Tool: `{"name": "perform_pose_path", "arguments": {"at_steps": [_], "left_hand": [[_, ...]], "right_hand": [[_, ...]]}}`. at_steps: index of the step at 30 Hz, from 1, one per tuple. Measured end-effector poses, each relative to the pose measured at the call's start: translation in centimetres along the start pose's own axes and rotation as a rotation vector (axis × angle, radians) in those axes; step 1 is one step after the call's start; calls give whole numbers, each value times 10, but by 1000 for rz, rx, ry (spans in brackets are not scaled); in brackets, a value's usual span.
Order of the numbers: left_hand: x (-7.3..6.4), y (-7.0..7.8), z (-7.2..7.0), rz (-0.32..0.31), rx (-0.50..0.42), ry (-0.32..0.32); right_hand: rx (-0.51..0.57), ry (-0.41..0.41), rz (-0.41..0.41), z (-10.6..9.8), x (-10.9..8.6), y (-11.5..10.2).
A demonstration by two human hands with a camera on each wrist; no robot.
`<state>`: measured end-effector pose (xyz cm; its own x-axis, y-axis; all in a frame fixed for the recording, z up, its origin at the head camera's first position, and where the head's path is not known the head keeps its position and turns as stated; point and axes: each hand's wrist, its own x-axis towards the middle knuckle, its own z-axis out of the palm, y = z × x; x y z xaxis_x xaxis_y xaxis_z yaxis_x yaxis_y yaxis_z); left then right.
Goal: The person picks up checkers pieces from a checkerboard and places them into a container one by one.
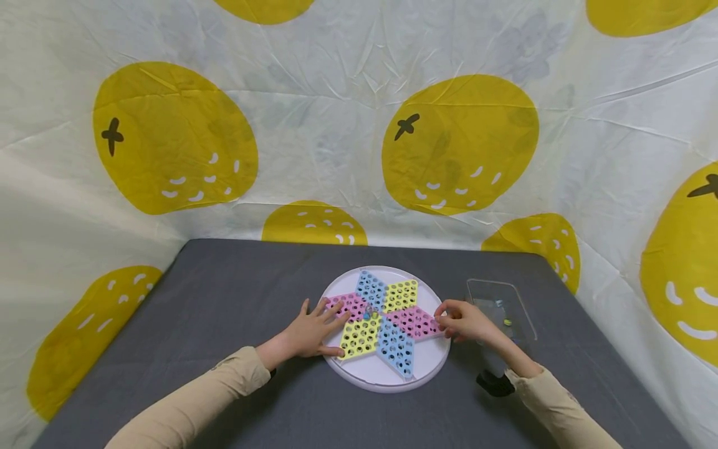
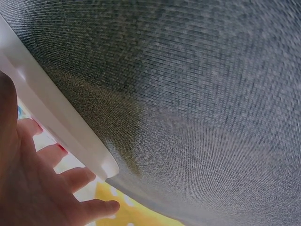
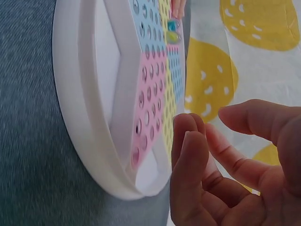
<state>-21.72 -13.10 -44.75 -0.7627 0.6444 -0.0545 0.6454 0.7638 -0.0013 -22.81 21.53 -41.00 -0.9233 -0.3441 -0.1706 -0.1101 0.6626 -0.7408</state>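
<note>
A round white Chinese checkers board (image 1: 359, 377) lies on the table, with a star of pink, yellow and blue sections full of holes. Near the star's middle sit a blue marble (image 3: 174, 24) and a yellow-green marble (image 3: 172, 36). My left hand (image 1: 311, 332) spreads its fingers over the board's left side; in the left wrist view those fingers (image 2: 75, 179) reach past the white rim. Above the right edge, by the pink point (image 3: 149, 103), hovers my right hand (image 1: 465, 321). Its fingers are loosely bent, thumb apart from them, with nothing visible between.
Right of the board, partly behind my right arm, stands a clear plastic container (image 1: 528, 315) holding a few small pieces, one of them yellow-green (image 1: 507, 322). A grey cloth (image 1: 252, 280) covers the table. A white curtain with yellow fruit prints (image 1: 314, 143) hangs behind it.
</note>
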Motion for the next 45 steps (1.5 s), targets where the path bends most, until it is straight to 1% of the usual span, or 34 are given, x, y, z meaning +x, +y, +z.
{"name": "perform_pose_path", "arguments": {"at_steps": [3,4,6,10,11,17,22,25,28,29,32,35,36,39,42,45], "left_hand": [[-1,-1,1,13,-40,21],[1,-4,8,26,-47,47],[0,-5,9,30,-62,55],[1,-5,11,20,-43,44],[0,-2,4,7,-35,20],[0,0,3,-8,21,-9],[0,1,0,-9,19,-16],[0,0,0,-8,7,-16],[-1,-1,2,4,-18,3],[0,-5,10,22,-22,37],[-1,-5,10,29,-34,54],[1,-4,9,14,-10,31],[0,0,1,-3,-1,-3],[1,0,1,-12,27,-16],[1,0,1,-9,30,-7],[1,0,2,-14,31,-14]], "right_hand": [[-4,-11,-8,4,2,-3],[-4,-15,-14,6,2,-4],[-1,-24,-23,8,4,-7],[5,-33,-32,13,8,-14],[5,-35,-35,14,9,-15],[3,-67,-79,22,17,-22],[-9,-76,-101,29,22,-30],[-4,-79,-106,34,25,-33],[12,-82,-84,38,28,-35],[21,-82,-74,39,29,-36],[30,-77,-49,44,32,-39],[39,-72,-35,48,36,-41],[41,-69,-30,50,37,-41],[56,-71,-26,55,41,-42],[84,-86,-27,59,45,-43],[102,-94,-46,63,49,-44]]}}
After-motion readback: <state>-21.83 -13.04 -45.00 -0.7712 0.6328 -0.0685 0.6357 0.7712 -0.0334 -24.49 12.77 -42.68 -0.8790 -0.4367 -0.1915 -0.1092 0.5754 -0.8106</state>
